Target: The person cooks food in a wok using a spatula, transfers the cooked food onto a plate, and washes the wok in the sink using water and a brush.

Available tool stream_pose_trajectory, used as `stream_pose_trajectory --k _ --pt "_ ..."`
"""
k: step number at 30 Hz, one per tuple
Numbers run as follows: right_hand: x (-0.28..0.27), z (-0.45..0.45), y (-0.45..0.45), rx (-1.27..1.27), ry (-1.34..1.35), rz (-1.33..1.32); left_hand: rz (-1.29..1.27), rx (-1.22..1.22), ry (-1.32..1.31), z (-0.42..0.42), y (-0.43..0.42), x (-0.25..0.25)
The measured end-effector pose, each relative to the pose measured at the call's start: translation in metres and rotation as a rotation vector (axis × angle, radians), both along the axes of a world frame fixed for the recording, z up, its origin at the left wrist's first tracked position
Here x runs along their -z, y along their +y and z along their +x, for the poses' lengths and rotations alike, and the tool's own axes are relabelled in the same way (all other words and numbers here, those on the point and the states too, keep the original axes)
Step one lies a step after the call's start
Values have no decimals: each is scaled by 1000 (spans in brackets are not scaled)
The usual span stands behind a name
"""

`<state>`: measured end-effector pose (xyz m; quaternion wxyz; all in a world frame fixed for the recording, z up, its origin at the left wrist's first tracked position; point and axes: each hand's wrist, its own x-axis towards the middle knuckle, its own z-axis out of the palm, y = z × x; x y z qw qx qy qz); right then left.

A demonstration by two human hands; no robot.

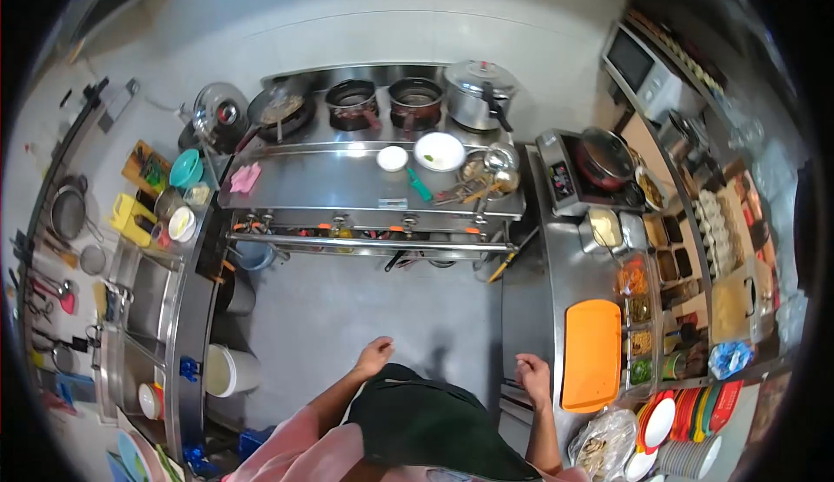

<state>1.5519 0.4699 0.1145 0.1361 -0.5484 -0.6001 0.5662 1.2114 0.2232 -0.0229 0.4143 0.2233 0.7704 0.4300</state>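
My left hand (374, 357) hangs over the floor in front of my dark apron (426, 430). Its fingers are curled loosely together, and I see nothing in them. My right hand (532, 377) is beside the right-hand counter's edge, also with curled fingers and no object showing. The nearest thing to it is an orange tray (592, 356) lying on that counter; hand and tray are apart. Ahead stands a steel stove (321, 174) bearing a frying pan (282, 110), two dark pots (352, 104) and a pressure cooker (480, 95).
At the left are a sink (152, 300), a yellow caddy (130, 219) and a white bucket (232, 371) on the floor. The right counter holds an induction cooker (560, 178), ingredient containers (632, 275), an egg tray (717, 234) and stacked plates (691, 458).
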Motion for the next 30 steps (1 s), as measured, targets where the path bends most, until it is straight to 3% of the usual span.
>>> stream_pose_trajectory --k 3,4,5,6,7,8,10,12,13,14,16,17,18,20,21,22,23,25,27,30 --pt "9 -88 -6 -190 -91 117 -68 -195 282 -51 -120 70" --pt "18 -121 -7 -249 -89 125 -206 -402 50 -67 -163 99" --pt "17 -159 -13 -338 -72 137 -304 -471 115 -76 -214 124" --pt "13 -199 -21 -423 -56 143 -649 -435 173 -81 -264 134" --pt "12 -230 -32 -496 -39 145 -962 -386 -81 -90 -282 130" --pt "27 -256 -39 -663 -147 186 -1040 -506 -154 -90 -273 58" --pt "64 -301 -52 -980 -369 270 -632 -167 157 -93 -314 127" --pt "72 -341 -79 -1219 -856 -97 -569 -83 -173 -96 -300 106" --pt "86 -344 -91 -1304 -927 -181 -551 -44 -336 -99 -283 65" --pt "106 -349 -95 -1397 -999 -255 -561 6 -281 -88 -279 72" --pt "142 -375 -95 -1617 -685 -27 -590 108 -169 -74 -273 74" --pt "152 -382 -98 -1694 -509 56 -493 47 -171 -73 -282 74" --pt "151 -398 -95 -1709 -496 -40 -447 -8 -197 -71 -291 69" --pt "159 -434 -91 -1940 -314 24 -353 -57 -212 -82 -306 54" --pt "131 -456 -102 -1881 -479 -148 -274 258 99 -78 -324 66" --pt "104 -475 -107 -1723 -609 -354 -236 294 90 -105 -325 71" --pt "94 -485 -101 -1703 -445 -488 -246 196 -70 -142 -309 79" --pt "94 -515 -106 -1924 -578 -363 -310 -50 -354 -209 -257 87" --pt "111 -533 -116 -1774 -566 -407 -323 -62 -385 -256 -216 93" --pt "187 -523 -126 -1635 -670 -478 -317 -28 -386 -300 -179 88"
